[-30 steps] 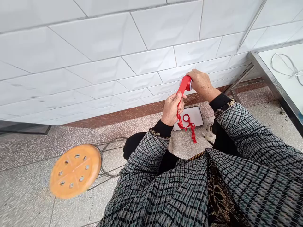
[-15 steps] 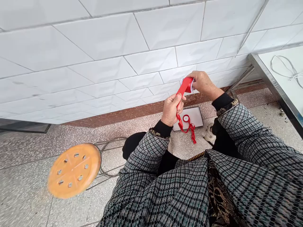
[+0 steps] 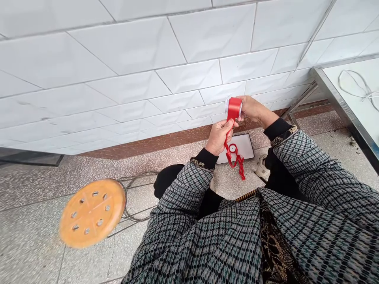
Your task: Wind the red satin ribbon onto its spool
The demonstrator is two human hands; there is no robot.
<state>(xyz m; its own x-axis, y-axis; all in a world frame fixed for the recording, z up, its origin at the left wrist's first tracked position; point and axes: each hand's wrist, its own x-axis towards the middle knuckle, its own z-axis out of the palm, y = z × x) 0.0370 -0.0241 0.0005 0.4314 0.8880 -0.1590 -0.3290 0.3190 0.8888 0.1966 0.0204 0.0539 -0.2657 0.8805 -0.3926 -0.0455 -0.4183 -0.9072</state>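
Observation:
A spool of wide red ribbon [image 3: 235, 105] with white rims is held up near the tiled wall. My right hand [image 3: 254, 110] grips the spool by its right side. Just below and to the left, my left hand [image 3: 219, 137] pinches the ribbon's loose length between thumb and fingers. From there the red ribbon [image 3: 230, 157] hangs down in folds. Beneath the hands, a small red ring-shaped roll [image 3: 233, 148] lies over a shallow white box [image 3: 244, 145] on the floor, with tangled ribbon beside it.
An orange round stool [image 3: 92, 213] with wire legs stands at the lower left. On the right is a metal-edged table [image 3: 333, 92] with a thin cable [image 3: 363, 92] on it. The white tiled wall [image 3: 142, 47] runs across the front. A shoe [image 3: 262, 169] shows beside the box.
The spool has turned so its red face shows more. My right hand has moved slightly down, and my left hand slightly right, closer to the spool.

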